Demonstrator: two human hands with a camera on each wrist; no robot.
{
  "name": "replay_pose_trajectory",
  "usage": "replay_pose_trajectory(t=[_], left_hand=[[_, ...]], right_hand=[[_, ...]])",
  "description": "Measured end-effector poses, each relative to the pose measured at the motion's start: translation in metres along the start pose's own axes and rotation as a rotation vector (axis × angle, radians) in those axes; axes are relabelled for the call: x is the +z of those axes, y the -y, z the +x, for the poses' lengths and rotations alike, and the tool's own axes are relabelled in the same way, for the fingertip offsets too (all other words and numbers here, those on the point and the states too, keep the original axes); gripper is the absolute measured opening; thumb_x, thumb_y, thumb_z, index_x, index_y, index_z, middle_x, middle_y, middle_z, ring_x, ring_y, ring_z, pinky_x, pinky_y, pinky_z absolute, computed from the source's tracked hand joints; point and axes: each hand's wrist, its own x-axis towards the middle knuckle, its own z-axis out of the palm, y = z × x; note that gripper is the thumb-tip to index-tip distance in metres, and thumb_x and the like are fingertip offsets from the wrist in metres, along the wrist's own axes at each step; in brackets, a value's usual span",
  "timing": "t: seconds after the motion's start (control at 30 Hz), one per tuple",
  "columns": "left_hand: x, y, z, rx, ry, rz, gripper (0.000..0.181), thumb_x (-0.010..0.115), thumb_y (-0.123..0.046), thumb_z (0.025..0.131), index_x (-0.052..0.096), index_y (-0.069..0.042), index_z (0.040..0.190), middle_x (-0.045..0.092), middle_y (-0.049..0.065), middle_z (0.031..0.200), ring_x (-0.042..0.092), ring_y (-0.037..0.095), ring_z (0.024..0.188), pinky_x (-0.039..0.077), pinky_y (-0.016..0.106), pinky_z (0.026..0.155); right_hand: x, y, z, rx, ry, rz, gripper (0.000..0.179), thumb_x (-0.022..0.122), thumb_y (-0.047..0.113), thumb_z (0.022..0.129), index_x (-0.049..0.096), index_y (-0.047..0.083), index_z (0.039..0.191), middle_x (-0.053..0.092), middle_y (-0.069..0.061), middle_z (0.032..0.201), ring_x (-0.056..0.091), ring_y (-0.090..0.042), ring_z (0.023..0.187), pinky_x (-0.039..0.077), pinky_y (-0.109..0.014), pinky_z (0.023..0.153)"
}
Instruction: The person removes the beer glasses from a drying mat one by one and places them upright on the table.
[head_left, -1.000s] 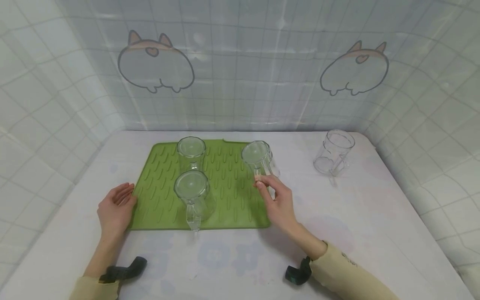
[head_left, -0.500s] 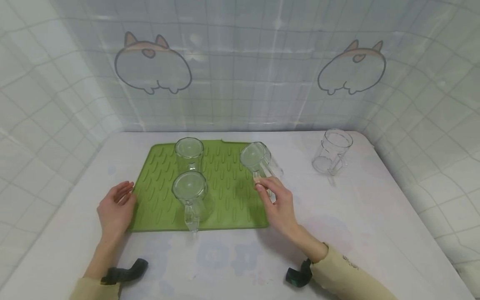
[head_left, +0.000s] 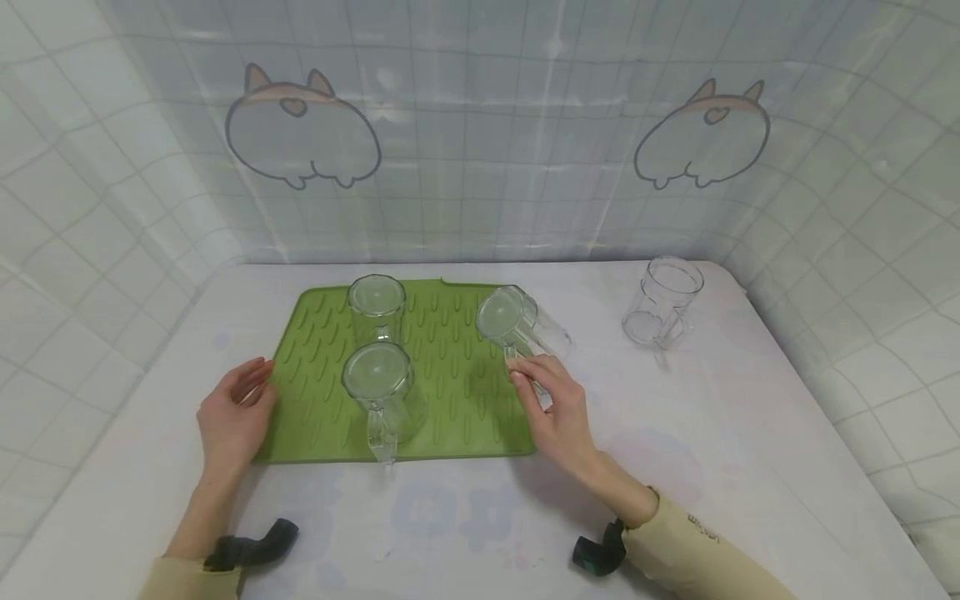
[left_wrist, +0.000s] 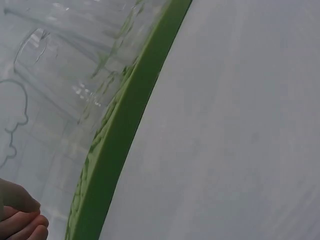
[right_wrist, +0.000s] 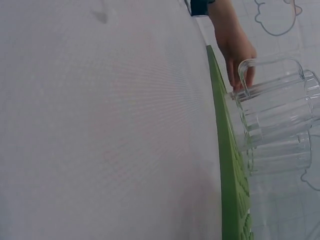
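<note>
My right hand (head_left: 558,408) pinches the handle of a clear glass mug (head_left: 510,315) over the right edge of the green ridged mat (head_left: 450,417). This mug is tilted, base up and to the left, mouth down to the right. Two more glass mugs stand upside down on the mat: one at the back (head_left: 377,304) and one in front (head_left: 381,379), its handle toward me. My left hand (head_left: 236,408), fingers loosely bent, lies by the mat's left edge and holds nothing. The left wrist view catches part of my left hand (left_wrist: 20,215); the right wrist view does not show my right hand.
A fourth glass mug (head_left: 663,304) stands upright, mouth up, on the white table (head_left: 675,483) at the back right. Tiled-pattern sheets (head_left: 480,150) enclose the table at the back and both sides.
The mug in my right hand has tilted further, its mouth end swinging out to the right. My left hand stays by the mat's edge. The view has shifted slightly.
</note>
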Motion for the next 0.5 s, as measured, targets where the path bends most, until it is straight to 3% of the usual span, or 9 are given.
replay_pose_trajectory(t=[0.27,0.5], left_hand=[[0.005,-0.029,-0.013,0.050,0.005,-0.167,0.044,0.058,-0.010,0.098,0.054,-0.012,0.142,0.061,0.006,0.140,0.059,0.006,0.124,0.048,0.006,0.097],[0.008,-0.063,-0.029,0.143,0.009,-0.287,0.039,0.060,-0.011,0.099,0.058,-0.015,0.138,0.065,0.000,0.135,0.060,0.002,0.119,0.049,0.007,0.097]], right_hand=[[0.001,0.000,-0.001,-0.034,-0.005,-0.026,0.023,0.065,-0.014,0.087,0.072,-0.003,0.106,0.070,-0.012,0.095,0.061,-0.021,0.086,0.054,-0.015,0.078],[-0.001,0.000,0.000,-0.044,-0.008,-0.036,0.022,0.064,-0.013,0.087,0.072,-0.003,0.106,0.069,-0.010,0.094,0.059,-0.020,0.084,0.054,-0.018,0.074]])
